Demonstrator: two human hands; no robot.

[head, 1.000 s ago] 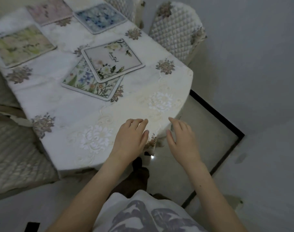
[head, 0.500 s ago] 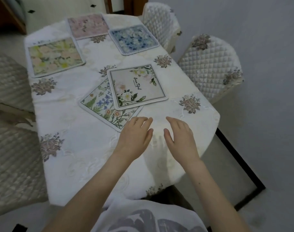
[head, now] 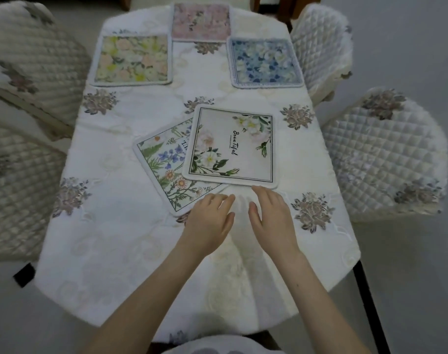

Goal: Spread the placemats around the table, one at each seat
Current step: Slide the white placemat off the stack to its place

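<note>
Two placemats overlap in the middle of the table (head: pixel 110 251): a white one with roses and black script (head: pixel 232 145) lies on top of a wildflower one (head: pixel 166 172). Farther back lie a yellow-and-peach mat (head: pixel 133 60) at the left, a pink mat (head: pixel 201 21) at the far end and a blue mat (head: pixel 265 63) at the right. My left hand (head: pixel 210 221) hovers open at the near corner of the wildflower mat. My right hand (head: pixel 272 215) is open just below the white mat's near edge. Neither hand holds anything.
Quilted cream chairs stand around the table: two on the right (head: pixel 386 157) (head: pixel 320 47) and two on the left (head: pixel 31 60) (head: pixel 16 187). The tablecloth is white with embroidered flower patches. A dark floor strip (head: pixel 371 310) runs at the right near corner.
The view has swung to face the table squarely and both hands have moved forward over the cloth, from the table's edge up to the near edges of the two overlapping mats.
</note>
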